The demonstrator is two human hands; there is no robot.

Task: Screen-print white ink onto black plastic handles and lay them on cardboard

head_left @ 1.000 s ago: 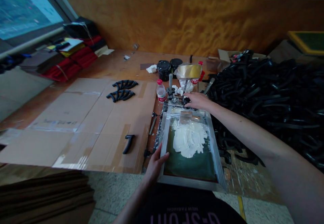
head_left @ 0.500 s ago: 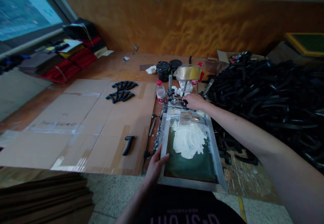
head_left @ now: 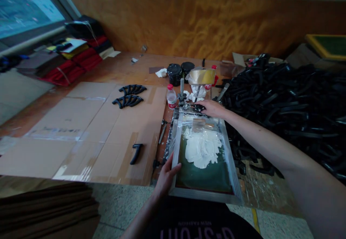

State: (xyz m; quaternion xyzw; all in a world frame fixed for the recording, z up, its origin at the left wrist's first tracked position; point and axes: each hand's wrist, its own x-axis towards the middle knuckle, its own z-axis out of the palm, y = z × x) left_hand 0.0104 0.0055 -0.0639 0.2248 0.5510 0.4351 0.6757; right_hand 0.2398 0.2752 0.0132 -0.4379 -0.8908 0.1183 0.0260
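While the left hand (head_left: 165, 176) grips the near left edge of the screen frame (head_left: 231, 167) at lower centre, the right hand (head_left: 212, 107) rests on its far end, fingers curled; whether they hold anything cannot be told. White ink (head_left: 202, 147) lies on the mesh.

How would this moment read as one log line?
left hand: grips screen frame | right hand: at frame's far end | white ink: on mesh
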